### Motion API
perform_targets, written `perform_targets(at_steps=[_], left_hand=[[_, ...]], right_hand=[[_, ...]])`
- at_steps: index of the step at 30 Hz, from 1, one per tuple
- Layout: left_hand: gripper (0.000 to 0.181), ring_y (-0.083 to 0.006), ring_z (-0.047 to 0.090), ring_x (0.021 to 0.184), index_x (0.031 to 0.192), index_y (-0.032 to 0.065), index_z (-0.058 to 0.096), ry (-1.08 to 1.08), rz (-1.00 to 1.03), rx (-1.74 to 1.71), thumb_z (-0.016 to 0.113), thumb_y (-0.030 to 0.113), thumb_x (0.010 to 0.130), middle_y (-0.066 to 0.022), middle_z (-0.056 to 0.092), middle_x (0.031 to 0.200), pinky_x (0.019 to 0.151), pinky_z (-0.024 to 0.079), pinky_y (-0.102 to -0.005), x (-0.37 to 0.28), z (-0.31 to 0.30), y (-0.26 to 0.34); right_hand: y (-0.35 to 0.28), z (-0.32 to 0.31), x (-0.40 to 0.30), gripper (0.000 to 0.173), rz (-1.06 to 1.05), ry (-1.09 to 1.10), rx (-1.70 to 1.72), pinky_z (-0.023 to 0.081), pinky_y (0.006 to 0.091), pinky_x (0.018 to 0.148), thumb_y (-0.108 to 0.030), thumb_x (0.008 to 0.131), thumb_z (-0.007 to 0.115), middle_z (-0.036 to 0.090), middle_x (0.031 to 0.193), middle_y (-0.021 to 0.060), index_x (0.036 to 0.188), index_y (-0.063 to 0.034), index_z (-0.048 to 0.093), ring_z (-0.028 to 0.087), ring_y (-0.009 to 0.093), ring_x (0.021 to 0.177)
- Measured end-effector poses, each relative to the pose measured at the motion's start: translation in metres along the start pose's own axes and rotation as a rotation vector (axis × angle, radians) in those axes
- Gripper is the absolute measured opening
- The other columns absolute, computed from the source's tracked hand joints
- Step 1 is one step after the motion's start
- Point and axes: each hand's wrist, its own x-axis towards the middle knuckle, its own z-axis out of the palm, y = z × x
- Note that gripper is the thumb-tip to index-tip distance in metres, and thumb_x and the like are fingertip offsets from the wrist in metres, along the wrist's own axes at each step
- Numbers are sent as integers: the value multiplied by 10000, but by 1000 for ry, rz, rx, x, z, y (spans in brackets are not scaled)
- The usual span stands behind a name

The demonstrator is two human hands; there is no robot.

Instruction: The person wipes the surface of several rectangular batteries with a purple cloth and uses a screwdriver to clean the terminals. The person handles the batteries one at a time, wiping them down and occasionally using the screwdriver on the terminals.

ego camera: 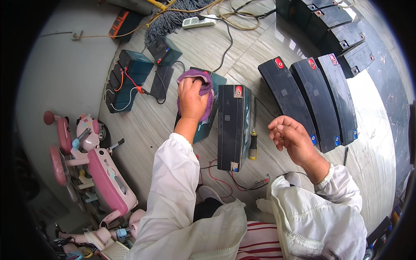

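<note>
My left hand (192, 103) grips a bunched purple cloth (208, 109) over a black-and-green battery (214, 112). The cloth and hand cover much of that battery's top. Right of it stands another battery (229, 126), with a red terminal at the far end and a blue one at the near end. My right hand (294, 139) hovers with loosely curled fingers and holds nothing. A screwdriver (253, 144) with a yellow-and-black handle lies between that battery and my right hand. Three similar batteries (287, 94) stand side by side just beyond the right hand.
More batteries (344, 35) line the far right. Wired batteries (122, 81) stand at left, near a small battery (165, 50). A white power strip (199, 21) and a grey mop head (175, 18) lie at the back. Test leads (224, 182) cross the floor near my feet. A pink child's vehicle (109, 182) is at left.
</note>
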Motion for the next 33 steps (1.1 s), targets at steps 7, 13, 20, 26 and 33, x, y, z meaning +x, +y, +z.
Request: perform_targets(at_steps=[7, 13, 20, 26, 33], left_hand=[[400, -345, 560, 1098, 1073, 63, 700, 11, 64, 30, 765, 52, 678, -115, 616, 1138, 968, 429, -447, -5, 2, -8], [343, -322, 591, 1068, 1051, 50, 704, 10, 75, 40, 785, 111, 724, -99, 646, 1109, 948, 435, -416, -4, 1, -8], [340, -297, 601, 1061, 1013, 56, 719, 42, 63, 12, 812, 124, 693, -79, 655, 1091, 951, 427, -412, -4, 2, -12], [354, -306, 585, 1083, 1016, 55, 719, -9, 104, 32, 812, 133, 684, -97, 637, 1110, 959, 422, -426, -4, 5, -15], [335, -306, 558, 1118, 1028, 60, 716, 17, 34, 92, 785, 140, 710, -101, 601, 1165, 984, 414, -457, 3, 15, -8]], right_hand=[[4, 2, 4, 209, 15, -1, -18, 430, 210, 593, -252, 988, 559, 633, 858, 2, 1056, -70, 637, 545, 58, 700], [11, 5, 8, 209, 26, 0, -31, 430, 212, 586, -246, 990, 555, 633, 853, 8, 1052, -65, 637, 543, 60, 691], [14, 16, 12, 208, 56, -23, -56, 430, 216, 586, -244, 991, 552, 632, 855, 19, 1052, -65, 640, 540, 65, 691], [15, 16, 14, 214, 58, -13, -76, 431, 218, 587, -250, 990, 555, 632, 855, 21, 1052, -64, 640, 541, 69, 695], [12, 17, 12, 222, 67, 13, -52, 430, 219, 589, -264, 982, 561, 634, 856, 19, 1053, -68, 637, 542, 70, 697]])
